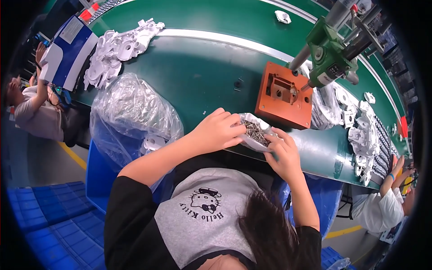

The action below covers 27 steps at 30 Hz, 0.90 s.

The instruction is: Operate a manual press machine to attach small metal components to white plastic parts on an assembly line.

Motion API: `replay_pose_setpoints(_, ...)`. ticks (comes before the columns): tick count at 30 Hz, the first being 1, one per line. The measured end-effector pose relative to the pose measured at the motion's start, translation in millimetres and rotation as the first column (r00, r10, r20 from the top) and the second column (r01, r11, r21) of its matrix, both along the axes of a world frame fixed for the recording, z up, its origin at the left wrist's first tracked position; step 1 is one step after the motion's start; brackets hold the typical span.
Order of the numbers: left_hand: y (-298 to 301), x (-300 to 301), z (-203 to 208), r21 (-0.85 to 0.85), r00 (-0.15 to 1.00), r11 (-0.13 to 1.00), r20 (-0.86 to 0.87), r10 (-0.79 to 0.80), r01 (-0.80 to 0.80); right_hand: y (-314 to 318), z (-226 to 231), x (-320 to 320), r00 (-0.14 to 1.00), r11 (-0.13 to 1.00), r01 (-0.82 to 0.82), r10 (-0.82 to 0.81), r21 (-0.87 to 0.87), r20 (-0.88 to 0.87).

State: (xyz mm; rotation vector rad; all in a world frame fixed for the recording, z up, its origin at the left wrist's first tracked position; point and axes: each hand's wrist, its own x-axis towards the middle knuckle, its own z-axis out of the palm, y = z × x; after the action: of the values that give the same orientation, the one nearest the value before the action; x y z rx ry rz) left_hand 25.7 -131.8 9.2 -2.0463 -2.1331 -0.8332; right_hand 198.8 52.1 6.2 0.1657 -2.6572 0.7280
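A small white plastic bag (pixel 257 145) of thin metal pins (pixel 254 131) sits at the table's near edge, its mouth spread wide. On its left side my left hand (pixel 220 130) is closed, the fingers gripping the rim. My right hand (pixel 283 152) holds the opposite side with bent fingers, their tips beside the pins; what lies under those tips is partly hidden. Just beyond the bag stands an orange metal fixture block (pixel 282 107), a recess in its top. A green press head (pixel 325 54) on steel columns hangs over it.
White plastic parts are heaped at the far left (pixel 121 49) and the right (pixel 363 135). A large clear bag (pixel 135 105) bulges over a blue bin (pixel 101 175) at my left. Co-workers sit on both sides. A conveyor (pixel 225 13) runs behind the green table (pixel 202 67).
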Motion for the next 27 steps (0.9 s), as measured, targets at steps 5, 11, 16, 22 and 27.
replay_pose_setpoints(5, -2, -1, -6, -0.035, 0.993, 0.997, 0.104, -0.058, 0.062, -5, -1, 5, 0.997, 0.999, -0.038, 0.038, 0.002, 0.07)
replay_pose_setpoints(11, 11, -11, 6, 0.13, 0.99, 0.988, 0.107, -0.097, 0.083, 10, 12, 1, 0.993, 0.985, 0.023, -0.002, -0.17, 0.122)
replay_pose_setpoints(16, 16, -9, -12, 0.102, 0.987, 0.993, 0.145, -0.07, 0.055, 14, 2, 2, 0.991, 0.976, 0.113, -0.097, -0.188, 0.095)
replay_pose_setpoints(22, 1, -22, -4, 0.125, 0.95, 0.992, 0.307, -0.053, 0.014, 13, 4, 7, 0.99, 0.953, 0.116, -0.088, -0.28, 0.109)
replay_pose_setpoints(27, -26, -82, 19, 0.19, 0.837, 0.904, 0.486, 0.253, -0.383, 40, 18, 18, 0.987, 0.968, 0.158, -0.16, -0.194, 0.006)
